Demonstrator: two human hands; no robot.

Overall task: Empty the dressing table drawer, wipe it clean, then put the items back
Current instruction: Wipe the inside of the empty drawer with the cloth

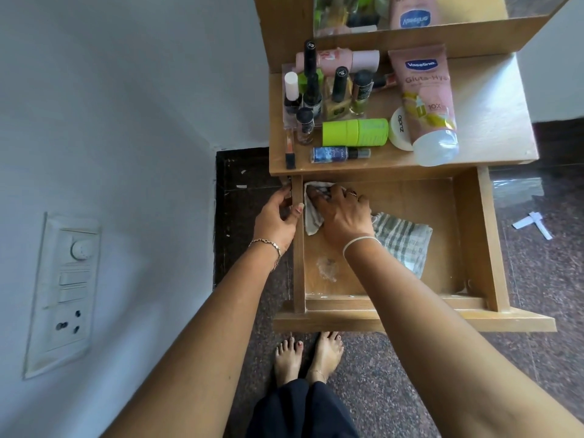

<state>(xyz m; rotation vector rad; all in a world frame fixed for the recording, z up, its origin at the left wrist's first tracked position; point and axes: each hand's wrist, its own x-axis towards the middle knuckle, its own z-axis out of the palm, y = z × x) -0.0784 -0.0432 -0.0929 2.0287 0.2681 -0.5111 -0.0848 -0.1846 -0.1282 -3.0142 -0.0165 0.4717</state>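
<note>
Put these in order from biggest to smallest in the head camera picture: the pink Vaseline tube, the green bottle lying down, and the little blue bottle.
1. Pink Vaseline tube
2. Green bottle
3. Blue bottle

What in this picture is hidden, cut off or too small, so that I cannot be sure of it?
- Head view: the drawer floor beneath the checked cloth and the right hand is covered.
- The left hand fingertips are behind the drawer's side wall.
- The nail polish bottles have labels too small to read.
- The mirror is cut off by the top edge.
</note>
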